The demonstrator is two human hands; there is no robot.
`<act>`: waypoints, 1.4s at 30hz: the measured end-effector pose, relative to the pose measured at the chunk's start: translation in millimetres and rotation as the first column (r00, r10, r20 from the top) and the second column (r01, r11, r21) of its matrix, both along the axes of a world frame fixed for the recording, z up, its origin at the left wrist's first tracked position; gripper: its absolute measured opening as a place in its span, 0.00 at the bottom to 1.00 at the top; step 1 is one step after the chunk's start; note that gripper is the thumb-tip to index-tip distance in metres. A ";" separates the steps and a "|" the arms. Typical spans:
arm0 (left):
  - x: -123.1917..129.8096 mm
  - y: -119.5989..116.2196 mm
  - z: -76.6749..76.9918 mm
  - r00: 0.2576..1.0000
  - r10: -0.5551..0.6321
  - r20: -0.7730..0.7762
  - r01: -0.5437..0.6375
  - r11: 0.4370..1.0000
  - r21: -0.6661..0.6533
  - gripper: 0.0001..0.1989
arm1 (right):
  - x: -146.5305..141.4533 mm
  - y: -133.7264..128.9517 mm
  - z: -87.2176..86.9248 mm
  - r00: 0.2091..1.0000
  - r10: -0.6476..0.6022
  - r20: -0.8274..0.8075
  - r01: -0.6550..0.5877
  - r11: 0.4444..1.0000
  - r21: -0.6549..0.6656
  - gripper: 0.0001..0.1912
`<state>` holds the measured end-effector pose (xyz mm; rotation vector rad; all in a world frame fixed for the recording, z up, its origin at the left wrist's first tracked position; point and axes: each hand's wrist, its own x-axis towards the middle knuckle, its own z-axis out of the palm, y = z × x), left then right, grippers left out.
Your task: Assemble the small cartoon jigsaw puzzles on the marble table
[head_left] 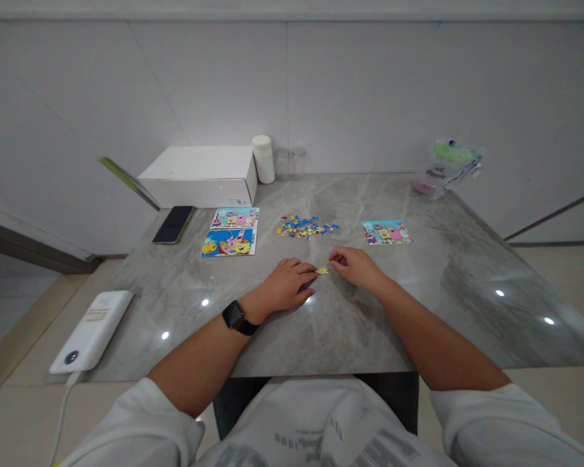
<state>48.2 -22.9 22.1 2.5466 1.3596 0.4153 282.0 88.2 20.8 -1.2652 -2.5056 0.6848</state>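
Note:
Small yellow jigsaw pieces lie on the table between my hands; I cannot tell how many are joined there. My left hand, with a black watch on its wrist, rests flat on the tabletop, its fingers stretched and the fingertips touching the left edge of the yellow pieces. Just right of them, my right hand hovers low with thumb and fingers pinched together. Whatever may be in that pinch is too small to make out. Beyond both hands sits a loose pile of multicoloured jigsaw pieces.
A cartoon picture card lies at right, a larger printed sheet at left. A phone, white box, white bottle and clear glasses stand farther back. A plastic bag is back right, a power bank front left.

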 end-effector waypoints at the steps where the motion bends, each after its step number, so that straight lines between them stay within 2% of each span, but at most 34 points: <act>1: 0.1 -0.1 0.3 1.000 0.000 0.001 0.000 1.000 -0.002 0.21 | 1.8 0.4 0.1 1.000 0.020 0.001 -0.020 1.000 0.005 0.05; 8: 1.5 -0.2 2.4 1.000 0.005 -0.006 -0.005 1.000 -0.009 0.20 | -0.9 -4.9 -10.2 0.989 0.147 0.020 -0.147 0.989 0.028 0.06; 17: 1.8 -0.7 2.7 1.000 0.004 -0.028 -0.004 1.000 0.001 0.21 | -3.7 -3.3 -14.6 0.988 0.154 0.020 -0.154 0.987 0.034 0.05; 22: 1.8 -0.9 1.3 0.999 0.007 -0.036 -0.007 1.000 0.014 0.21 | -2.9 -5.9 -12.2 0.985 0.171 0.024 -0.173 0.982 0.074 0.11; 26: 1.7 -1.1 0.6 0.999 0.005 -0.045 -0.004 1.000 0.022 0.21 | -3.1 -6.4 -10.7 0.980 0.191 0.061 -0.195 0.977 0.080 0.08; 35: 6.0 -1.3 2.2 0.998 -0.007 -0.058 0.009 0.999 0.038 0.19 | -7.2 -5.5 -8.7 0.992 0.123 -0.006 -0.123 0.992 -0.021 0.05; 39: 2.8 -1.3 2.9 1.000 -0.009 -0.029 0.010 0.999 0.037 0.19 | -2.7 -2.7 -8.5 0.992 0.065 -0.107 -0.079 0.989 -0.124 0.04; 42: -3.6 -1.3 5.0 1.000 -0.004 0.009 0.004 0.999 0.038 0.19 | 1.7 1.4 -10.3 0.981 0.006 -0.195 -0.036 0.988 -0.153 0.04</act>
